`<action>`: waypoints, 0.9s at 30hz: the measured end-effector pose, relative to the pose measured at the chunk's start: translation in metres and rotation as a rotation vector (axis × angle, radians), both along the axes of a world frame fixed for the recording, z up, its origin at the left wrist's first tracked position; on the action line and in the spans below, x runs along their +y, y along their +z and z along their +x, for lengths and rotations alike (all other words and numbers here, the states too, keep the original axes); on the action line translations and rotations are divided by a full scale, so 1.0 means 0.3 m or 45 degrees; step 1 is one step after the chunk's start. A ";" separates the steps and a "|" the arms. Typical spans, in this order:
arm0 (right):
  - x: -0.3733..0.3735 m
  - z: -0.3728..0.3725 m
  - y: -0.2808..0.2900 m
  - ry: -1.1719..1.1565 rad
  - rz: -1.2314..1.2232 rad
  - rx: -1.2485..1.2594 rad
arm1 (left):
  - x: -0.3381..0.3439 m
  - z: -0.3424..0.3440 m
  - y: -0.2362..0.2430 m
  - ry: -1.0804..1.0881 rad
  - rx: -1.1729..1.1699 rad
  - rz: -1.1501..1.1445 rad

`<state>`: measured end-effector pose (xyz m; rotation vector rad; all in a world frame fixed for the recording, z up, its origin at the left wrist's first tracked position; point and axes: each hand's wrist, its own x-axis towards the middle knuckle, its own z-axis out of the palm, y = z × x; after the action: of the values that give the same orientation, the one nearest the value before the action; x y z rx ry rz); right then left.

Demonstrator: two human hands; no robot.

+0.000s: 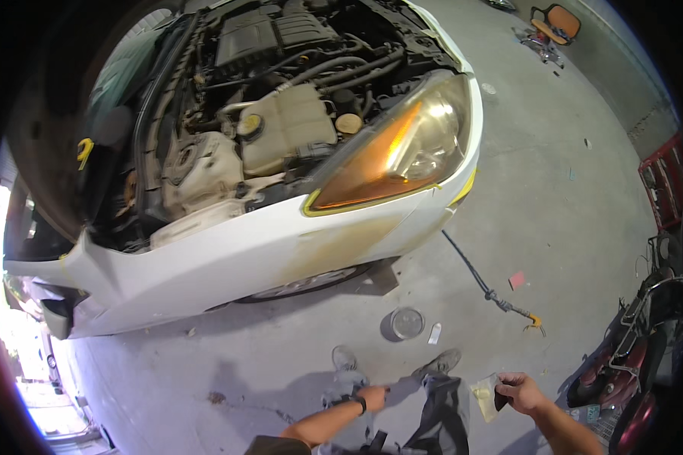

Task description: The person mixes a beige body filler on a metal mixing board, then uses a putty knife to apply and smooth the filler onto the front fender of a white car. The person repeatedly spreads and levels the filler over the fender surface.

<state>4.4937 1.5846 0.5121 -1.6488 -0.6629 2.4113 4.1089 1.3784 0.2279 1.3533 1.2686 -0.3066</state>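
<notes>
My right hand [520, 393] is closed on a thin pale yellow sheet [484, 399], which hangs beside the fingers. A small dark piece [501, 399] shows at the fingertips; whether it belongs to the sheet I cannot tell. Low in front of my body, my left hand [373, 398] has its fingers curled in, with nothing visible in them and a dark band at the wrist. Ahead stands a white car with its hood up. Its front fender [228, 262] carries a tan, sanded-looking patch [341, 246] below the headlight [410, 152], which is edged with yellow tape.
On the grey floor stand a round clear-looking container [407, 324] and, beside it, a small white piece [435, 333]. A dark hose with a yellow end [535, 321] lies farther right, near a pink scrap [516, 280]. A motorcycle [622, 364] stands at the right edge.
</notes>
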 end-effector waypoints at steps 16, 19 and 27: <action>-0.111 -0.168 0.517 -0.177 0.235 0.229 | -0.723 -0.570 0.770 1.490 0.781 0.344; 0.044 -0.136 0.487 0.091 0.174 0.172 | -1.218 -0.188 0.751 2.064 0.822 -0.042; 0.134 -0.368 0.572 0.512 0.222 0.215 | -1.711 1.430 0.695 1.820 0.006 -0.990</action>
<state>4.3834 1.6247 0.6837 -1.3278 -1.2347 2.6216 4.5378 0.8651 0.4365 -0.3433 1.5676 0.2137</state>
